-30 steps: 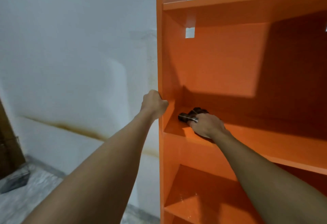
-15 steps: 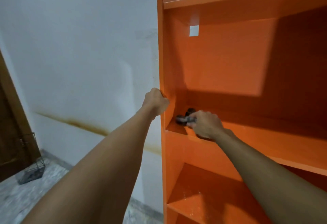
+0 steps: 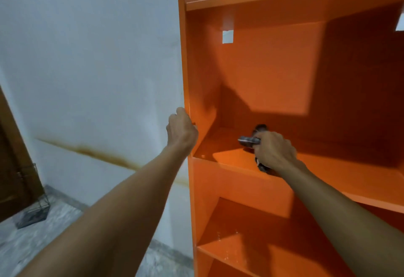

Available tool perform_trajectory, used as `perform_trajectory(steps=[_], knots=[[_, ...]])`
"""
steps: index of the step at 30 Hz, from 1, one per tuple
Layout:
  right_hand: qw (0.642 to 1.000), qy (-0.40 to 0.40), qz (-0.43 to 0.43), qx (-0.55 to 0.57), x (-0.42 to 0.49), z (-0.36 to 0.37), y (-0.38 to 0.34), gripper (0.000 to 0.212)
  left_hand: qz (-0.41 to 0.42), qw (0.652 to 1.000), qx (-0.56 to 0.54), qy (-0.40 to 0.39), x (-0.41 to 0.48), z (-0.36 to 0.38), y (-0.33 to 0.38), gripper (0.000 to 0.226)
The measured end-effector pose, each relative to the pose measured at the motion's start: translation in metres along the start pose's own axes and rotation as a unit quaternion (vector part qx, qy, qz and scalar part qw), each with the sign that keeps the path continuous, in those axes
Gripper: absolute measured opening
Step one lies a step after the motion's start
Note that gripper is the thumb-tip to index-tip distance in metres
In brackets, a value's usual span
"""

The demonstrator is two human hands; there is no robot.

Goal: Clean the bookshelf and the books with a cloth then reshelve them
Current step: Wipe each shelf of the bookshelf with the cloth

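**Right hand holds the cloth on the orange shelf, left hand holds the frame**

Two bare forearms reach forward from the bottom of the view. Between them and a little lower is a lower shelf (image 3: pixel 251 248) of the orange bookshelf (image 3: pixel 273 68), with some small pale specks on its surface.

The left hand (image 3: pixel 181 132) is at the left side of the bookshelf. Its fingers are curled round the front edge of the side panel (image 3: pixel 185 57), so it grips the frame; the fingertips themselves are hidden behind the panel.

The right hand (image 3: pixel 274 153) is inside the compartment, above the shelf board (image 3: pixel 349 174). Its fingers are closed round a dark grey cloth (image 3: pixel 249 141). One bunched part of the cloth comes out to the left of the fingers, and another part hangs below the wrist and touches the board near its front edge. The cloth is in the left half of this compartment, not far from the side panel.

Further in, the back panel has a small square cut-out (image 3: pixel 227 36) near its top left corner. A large shadow covers the right part of the compartment.

To the left of the bookshelf stands a white wall (image 3: pixel 87 57) with a long brown stain (image 3: pixel 91 152) across it. Below is a grey marbled floor (image 3: pixel 26 239), where a small wire basket (image 3: pixel 32 215) sits beside a brown wooden door (image 3: pixel 13 156).
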State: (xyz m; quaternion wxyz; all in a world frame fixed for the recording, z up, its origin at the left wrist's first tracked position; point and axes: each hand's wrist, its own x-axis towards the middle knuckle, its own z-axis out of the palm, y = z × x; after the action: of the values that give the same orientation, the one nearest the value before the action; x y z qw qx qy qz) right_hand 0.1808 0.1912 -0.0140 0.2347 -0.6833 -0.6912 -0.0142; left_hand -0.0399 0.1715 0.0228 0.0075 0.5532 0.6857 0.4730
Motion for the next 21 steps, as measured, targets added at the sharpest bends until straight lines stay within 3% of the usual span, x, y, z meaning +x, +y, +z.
perform_trajectory(steps=[2, 5, 8, 13, 21], knots=[[0.998, -0.03, 0.051, -0.018, 0.001, 0.011, 0.016, 0.025, 0.085, 0.993, 0.001, 0.087, -0.018, 0.011, -0.008, 0.037], [0.998, -0.052, -0.016, 0.005, -0.003, 0.018, -0.004, 0.032, 0.174, 0.985, 0.001, -0.022, -0.029, 0.018, -0.014, 0.041], [0.986, -0.09, -0.139, 0.019, -0.02, 0.029, -0.047, 0.037, 0.208, 0.961, 0.155, -0.099, -0.02, 0.018, -0.01, 0.033], [0.977, -0.056, -0.207, -0.005, -0.046, 0.044, -0.085, 0.031, 0.195, 0.933, 0.199, -0.229, -0.016, 0.01, -0.001, 0.024], [0.981, -0.038, -0.182, -0.062, -0.063, 0.057, -0.089, 0.048, 0.165, 0.927, 0.212, -0.262, -0.005, 0.001, 0.005, 0.036]])
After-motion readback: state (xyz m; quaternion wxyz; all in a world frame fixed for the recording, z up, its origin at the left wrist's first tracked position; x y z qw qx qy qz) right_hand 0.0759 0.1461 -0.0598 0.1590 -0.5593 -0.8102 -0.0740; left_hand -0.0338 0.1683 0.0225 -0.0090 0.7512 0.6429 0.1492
